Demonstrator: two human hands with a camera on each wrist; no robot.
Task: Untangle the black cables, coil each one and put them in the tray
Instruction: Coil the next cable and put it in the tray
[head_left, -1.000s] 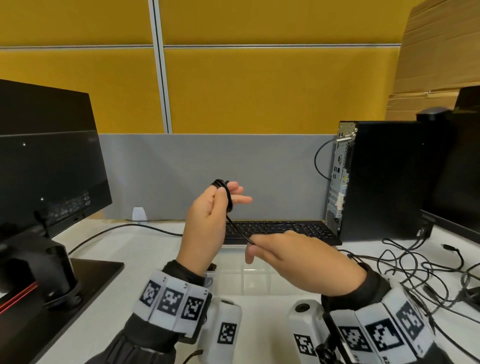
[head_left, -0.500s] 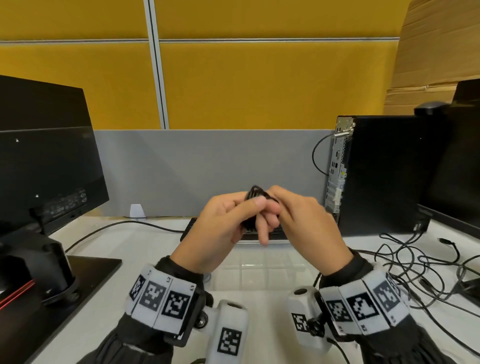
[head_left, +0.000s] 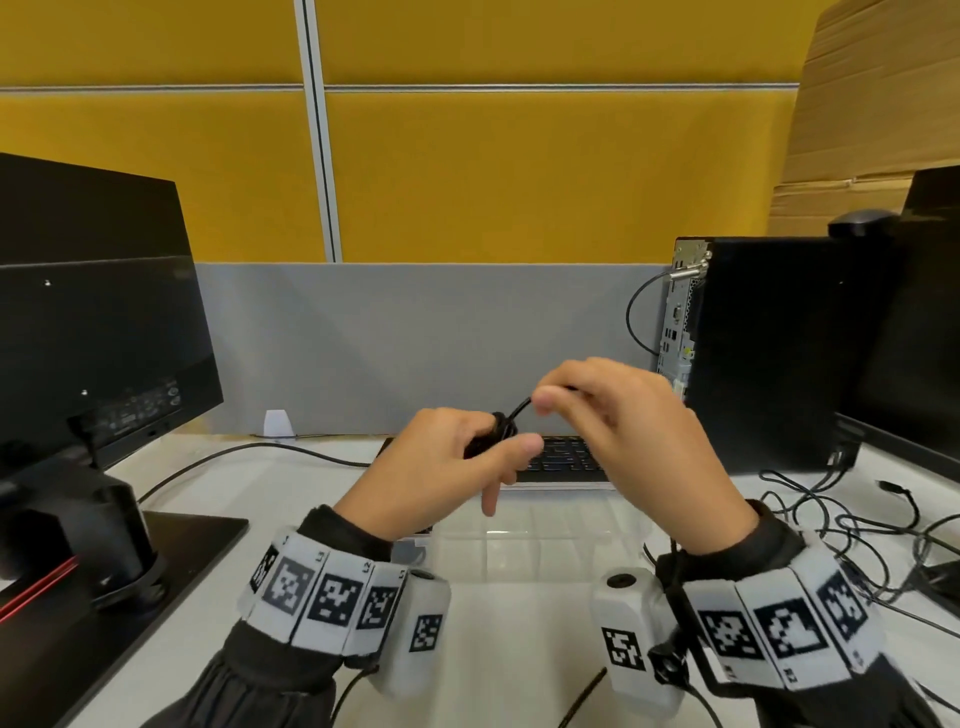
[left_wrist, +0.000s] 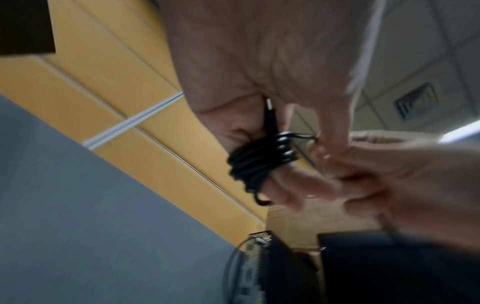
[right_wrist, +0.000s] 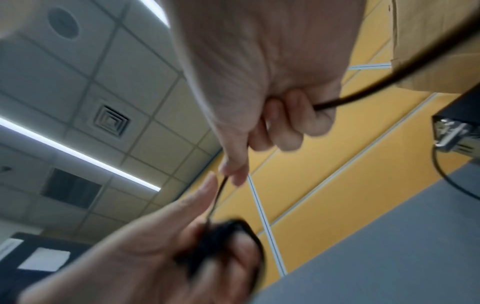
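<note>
A black cable (head_left: 500, 432) is wound in a small coil round the fingers of my left hand (head_left: 505, 457), and the thumb lies against the coil. In the left wrist view the coil (left_wrist: 259, 162) shows several turns with a plug end sticking up. My right hand (head_left: 549, 401) is just up and right of the coil and pinches the cable's free length between thumb and forefinger. In the right wrist view the cable (right_wrist: 219, 195) runs taut from that pinch down to the blurred coil (right_wrist: 226, 236). A clear plastic tray (head_left: 550, 543) sits on the desk under both hands.
A tangle of loose black cables (head_left: 857, 525) lies on the white desk at the right. A keyboard (head_left: 561, 460) sits behind the tray, a computer tower (head_left: 769, 353) at the right, and a monitor (head_left: 93, 322) with its stand at the left.
My hands came together at the coil, and my left hand shifted right. My right hand has since risen up and to the right, drawing a short length of cable out taut.
</note>
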